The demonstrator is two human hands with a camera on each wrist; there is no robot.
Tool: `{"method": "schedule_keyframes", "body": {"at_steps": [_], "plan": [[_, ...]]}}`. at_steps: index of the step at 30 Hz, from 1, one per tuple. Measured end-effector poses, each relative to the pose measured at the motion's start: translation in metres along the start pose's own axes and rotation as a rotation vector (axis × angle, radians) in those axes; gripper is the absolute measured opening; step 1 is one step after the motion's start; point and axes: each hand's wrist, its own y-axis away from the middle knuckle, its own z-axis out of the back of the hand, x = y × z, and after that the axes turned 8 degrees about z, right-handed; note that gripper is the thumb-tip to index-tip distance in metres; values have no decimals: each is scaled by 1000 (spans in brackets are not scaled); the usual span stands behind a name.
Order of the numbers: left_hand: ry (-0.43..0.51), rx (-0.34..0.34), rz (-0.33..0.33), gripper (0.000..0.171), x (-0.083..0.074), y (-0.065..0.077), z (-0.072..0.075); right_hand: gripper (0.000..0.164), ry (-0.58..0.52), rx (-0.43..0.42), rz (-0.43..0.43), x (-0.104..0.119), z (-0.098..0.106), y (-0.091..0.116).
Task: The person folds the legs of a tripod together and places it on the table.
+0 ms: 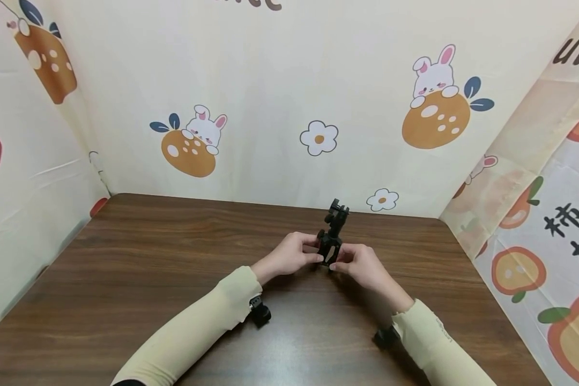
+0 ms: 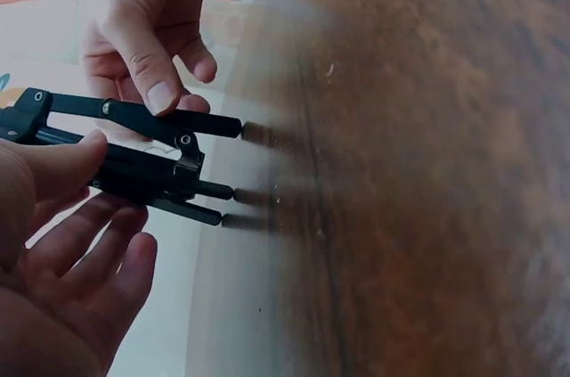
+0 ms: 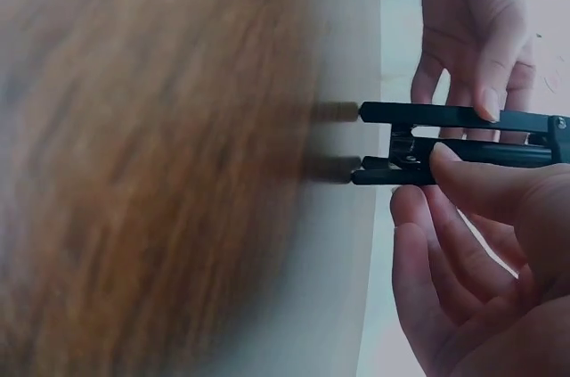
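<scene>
One black tripod (image 1: 335, 228), three legs (image 2: 218, 125), roughly upright between the hands, near far edge of one brown table (image 1: 149, 257). One left hand (image 1: 291, 254), one right hand (image 1: 364, 262), both clamped on tripod's lower part.

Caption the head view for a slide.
Left hand and right hand hold a black tripod near the far edge of a brown table.

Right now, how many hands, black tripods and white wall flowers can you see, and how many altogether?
Left hand and right hand: 2
Black tripod: 1
Higher white flower and lower white flower: 2
Total: 5
</scene>
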Motion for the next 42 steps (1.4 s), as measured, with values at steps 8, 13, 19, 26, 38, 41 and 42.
{"method": "schedule_keyframes", "body": {"at_steps": [8,13,19,26,38,41,42], "plan": [[-28,-59,38,24,0,2,-2,12,22,26,60,0,-1,-2],[-53,-99,20,16,-2,1,-5,11,35,13,94,0,-1,-2],[-95,-109,37,12,-6,3,-6,11,72,3,115,-2,-2,-3],[-151,-123,23,9,-8,3,-6,28,79,-62,150,-5,-1,-4],[-122,-72,25,9,-9,3,-5,73,52,-37,83,-12,4,-8],[-109,-63,31,8,-8,3,-5,74,24,-17,69,-12,5,-6],[-102,-60,35,8,-8,3,-5,73,7,-11,65,-12,5,-6]]}}
